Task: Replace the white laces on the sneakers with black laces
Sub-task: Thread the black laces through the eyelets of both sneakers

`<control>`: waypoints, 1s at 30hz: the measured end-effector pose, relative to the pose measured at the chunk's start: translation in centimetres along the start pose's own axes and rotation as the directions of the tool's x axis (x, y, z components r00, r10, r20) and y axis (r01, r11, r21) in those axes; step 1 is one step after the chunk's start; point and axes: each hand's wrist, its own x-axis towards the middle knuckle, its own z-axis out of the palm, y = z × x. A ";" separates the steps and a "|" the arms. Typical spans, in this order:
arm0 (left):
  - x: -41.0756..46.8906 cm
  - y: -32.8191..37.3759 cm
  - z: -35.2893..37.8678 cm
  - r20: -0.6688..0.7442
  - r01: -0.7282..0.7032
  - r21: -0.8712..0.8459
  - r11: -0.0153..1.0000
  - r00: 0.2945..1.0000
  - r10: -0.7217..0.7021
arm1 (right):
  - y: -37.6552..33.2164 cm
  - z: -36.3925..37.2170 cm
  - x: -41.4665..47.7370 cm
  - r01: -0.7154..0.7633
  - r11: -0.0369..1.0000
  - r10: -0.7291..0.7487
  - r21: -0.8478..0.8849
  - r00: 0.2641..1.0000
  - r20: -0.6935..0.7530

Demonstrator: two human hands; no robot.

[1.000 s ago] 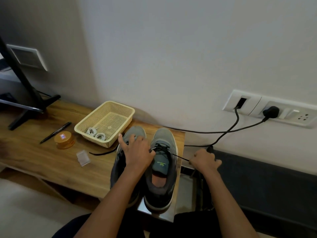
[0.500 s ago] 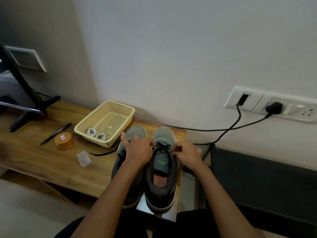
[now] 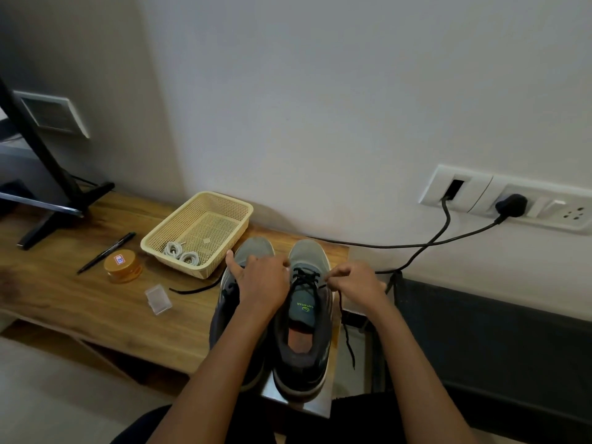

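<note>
Single head-worn wide-angle view: looks forward and down from close above the sneakers point(image 3: 301, 315) on a wooden table point(image 3: 80, 302), facing a white wall point(image 3: 320, 91).

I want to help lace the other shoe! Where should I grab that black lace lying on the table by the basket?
Pinch the loose black lace near its free left end, coming straight down from above. It lies flat on the table, so there is nothing to wrap round, and its other end runs up against the left sneaker.
</note>
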 end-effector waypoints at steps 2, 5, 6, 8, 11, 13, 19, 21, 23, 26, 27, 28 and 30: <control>0.3 0.3 -0.7 -0.020 -0.006 -0.083 0.997 1.000 0.005 | -0.7 -1.4 -0.6 -0.005 0.986 0.010 0.166 1.000 -0.029; 0.6 1.2 -2.5 -0.035 -0.081 -0.258 0.963 0.997 0.074 | -2.5 -3.6 -2.1 0.058 0.924 -0.037 0.378 0.997 -0.063; 0.5 1.6 -3.2 -0.015 -0.114 -0.367 0.923 0.993 0.117 | -3.2 -4.2 -2.6 0.090 0.903 -0.062 0.421 0.995 -0.079; 0.4 2.5 -4.4 0.026 -0.171 -0.615 0.770 0.971 0.236 | -4.6 -5.3 -3.5 0.158 0.863 -0.111 0.480 0.986 -0.125; -0.6 4.3 -6.8 0.045 -0.171 -0.806 0.567 0.937 0.347 | -6.6 -6.7 -5.1 0.273 0.782 -0.177 0.560 0.959 -0.220; -1.3 5.3 -8.3 -0.024 -0.229 -0.835 0.500 0.923 0.383 | -7.6 -7.8 -6.6 0.350 0.712 -0.210 0.609 0.933 -0.292; -3.8 7.1 -12.6 -0.356 -0.484 -0.786 0.384 0.863 0.359 | -10.7 -10.5 -11.3 0.566 0.460 -0.313 0.684 0.825 -0.471; -4.9 7.7 -13.9 -0.452 -0.566 -0.748 0.347 0.816 0.359 | -11.6 -10.9 -12.7 0.618 0.372 -0.339 0.692 0.785 -0.519; -5.7 7.9 -14.6 -0.476 -0.595 -0.729 0.338 0.796 0.375 | -12.1 -11.2 -13.7 0.640 0.295 -0.354 0.710 0.763 -0.541; -6.2 8.0 -14.4 -0.388 -0.566 -0.734 0.374 0.803 0.453 | -12.3 -11.6 -14.5 0.635 0.204 -0.383 0.745 0.752 -0.537; -6.2 8.1 -14.3 -0.349 -0.545 -0.744 0.387 0.810 0.471 | -12.4 -11.6 -14.6 0.633 0.176 -0.392 0.754 0.748 -0.536; -6.1 8.0 -14.1 -0.316 -0.527 -0.750 0.400 0.816 0.483 | -12.5 -11.5 -14.6 0.634 0.153 -0.394 0.758 0.743 -0.542; -5.9 7.9 -14.0 -0.259 -0.492 -0.759 0.426 0.828 0.497 | -12.8 -11.2 -14.4 0.630 0.089 -0.375 0.771 0.739 -0.560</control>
